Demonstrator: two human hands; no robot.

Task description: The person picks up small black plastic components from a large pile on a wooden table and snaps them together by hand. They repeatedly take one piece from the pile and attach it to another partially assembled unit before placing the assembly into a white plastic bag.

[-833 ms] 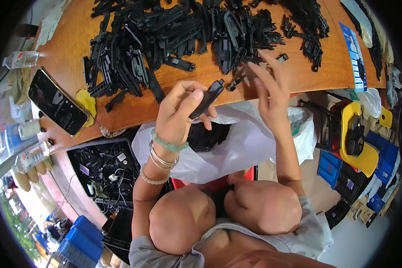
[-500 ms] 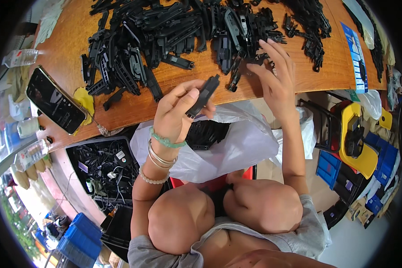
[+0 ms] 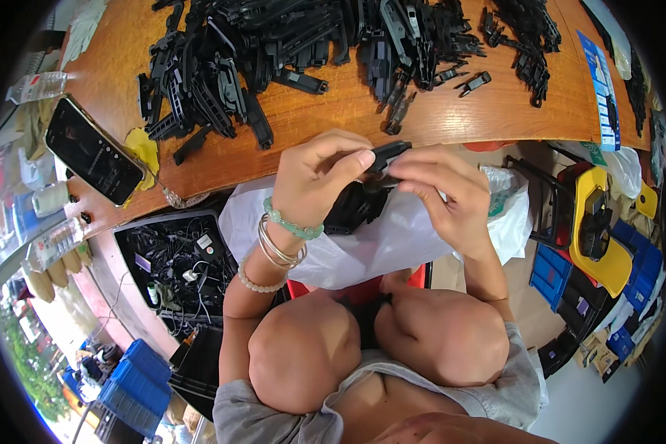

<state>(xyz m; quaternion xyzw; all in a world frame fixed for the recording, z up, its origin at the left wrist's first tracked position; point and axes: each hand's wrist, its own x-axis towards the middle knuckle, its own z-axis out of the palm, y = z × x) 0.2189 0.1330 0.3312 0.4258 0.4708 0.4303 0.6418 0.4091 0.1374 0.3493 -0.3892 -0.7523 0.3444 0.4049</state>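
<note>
Above my lap, my left hand [image 3: 311,177] grips a black plastic part [image 3: 389,154] between thumb and fingers. My right hand [image 3: 451,194] meets it from the other side, its fingertips pinched together against the part's near end. Whatever small thing those fingertips may hold is hidden. Beneath both hands, a white plastic bag [image 3: 288,255] hangs open with black parts [image 3: 355,209] inside. Beyond them on the wooden table [image 3: 303,122] lies a heap of long black plastic parts [image 3: 222,81], with smaller black pieces [image 3: 472,83] to its right.
A phone [image 3: 92,152] leans on a yellow thing [image 3: 142,152] at the table's left. A black bin of cables and small parts [image 3: 174,270] stands below. To the right are a blue-and-white printed sheet [image 3: 598,89], a yellow chair [image 3: 603,255] and another pile of black parts [image 3: 533,63].
My right hand has come down from the small pieces at the table edge to the part in my left hand. The left hand has moved slightly right and turned the part more level.
</note>
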